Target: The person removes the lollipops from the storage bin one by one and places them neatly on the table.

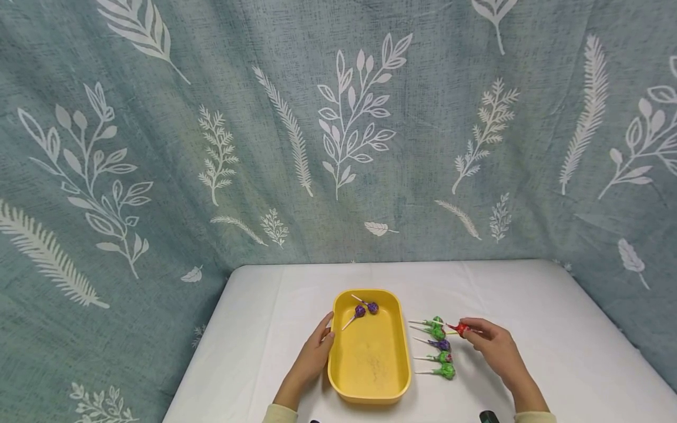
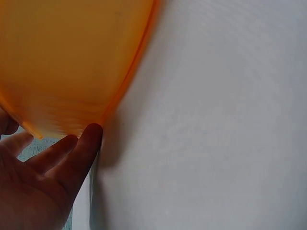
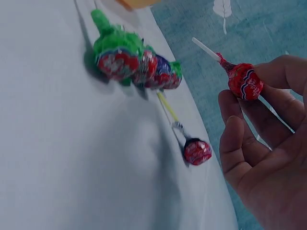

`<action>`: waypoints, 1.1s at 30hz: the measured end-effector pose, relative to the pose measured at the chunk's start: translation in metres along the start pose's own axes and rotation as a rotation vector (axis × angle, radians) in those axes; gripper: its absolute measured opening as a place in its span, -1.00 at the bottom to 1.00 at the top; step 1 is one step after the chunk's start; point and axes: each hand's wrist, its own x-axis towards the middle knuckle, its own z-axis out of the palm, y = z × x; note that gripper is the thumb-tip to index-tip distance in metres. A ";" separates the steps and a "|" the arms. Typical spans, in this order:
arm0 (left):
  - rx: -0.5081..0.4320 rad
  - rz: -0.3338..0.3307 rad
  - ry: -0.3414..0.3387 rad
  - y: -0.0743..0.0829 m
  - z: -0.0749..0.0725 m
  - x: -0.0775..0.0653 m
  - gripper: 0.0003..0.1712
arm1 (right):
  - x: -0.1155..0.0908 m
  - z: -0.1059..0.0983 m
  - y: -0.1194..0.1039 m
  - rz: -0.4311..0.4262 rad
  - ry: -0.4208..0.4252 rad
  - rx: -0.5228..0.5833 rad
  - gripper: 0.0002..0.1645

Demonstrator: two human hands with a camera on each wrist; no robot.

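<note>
My right hand [image 1: 494, 346] pinches a red-wrapped lollipop [image 3: 245, 82] by its head, its white stick pointing away from the palm. Beneath it, a column of lollipops lies on the white table: several green ones, such as the nearest green lollipop [image 1: 446, 371], and a purple lollipop [image 1: 443, 345] among them. Another red lollipop [image 3: 197, 152] with a yellow stick lies beside the column in the right wrist view. My left hand [image 1: 313, 352] touches the left side of a yellow tray [image 1: 370, 376] with extended fingers. Two purple lollipops [image 1: 360, 311] lie inside, toward its far end.
The white-covered table [image 1: 254, 329] ends at a blue-green curtain [image 1: 296, 176] with white leaf prints, which hangs behind and along both sides. A dark object [image 1: 489, 416] shows at the bottom edge near the right sleeve [image 1: 535, 417].
</note>
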 end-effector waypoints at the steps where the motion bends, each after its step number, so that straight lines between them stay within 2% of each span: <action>1: 0.000 -0.004 0.001 0.000 0.000 0.000 -0.39 | 0.000 -0.002 0.003 0.008 0.002 -0.003 -0.51; 6: -0.003 -0.020 -0.001 -0.002 0.001 0.001 -0.40 | -0.001 -0.009 0.015 0.039 0.011 -0.040 -0.50; 12: -0.002 -0.018 -0.006 -0.003 0.001 0.002 -0.39 | -0.002 -0.015 0.027 0.069 0.034 -0.033 -0.50; 18: -0.008 -0.023 -0.009 -0.002 0.001 0.002 -0.39 | -0.001 -0.018 0.035 0.153 0.053 -0.074 -0.45; 23: -0.011 -0.021 -0.004 0.000 0.001 0.000 -0.40 | 0.003 -0.015 0.040 0.207 0.058 -0.051 -0.44; 28: -0.023 -0.012 0.006 0.004 0.002 -0.002 -0.40 | 0.008 -0.014 0.041 0.231 0.070 -0.078 -0.46; 33: -0.028 -0.017 0.007 0.005 0.002 -0.002 -0.41 | 0.011 -0.013 0.042 0.218 0.080 -0.148 -0.51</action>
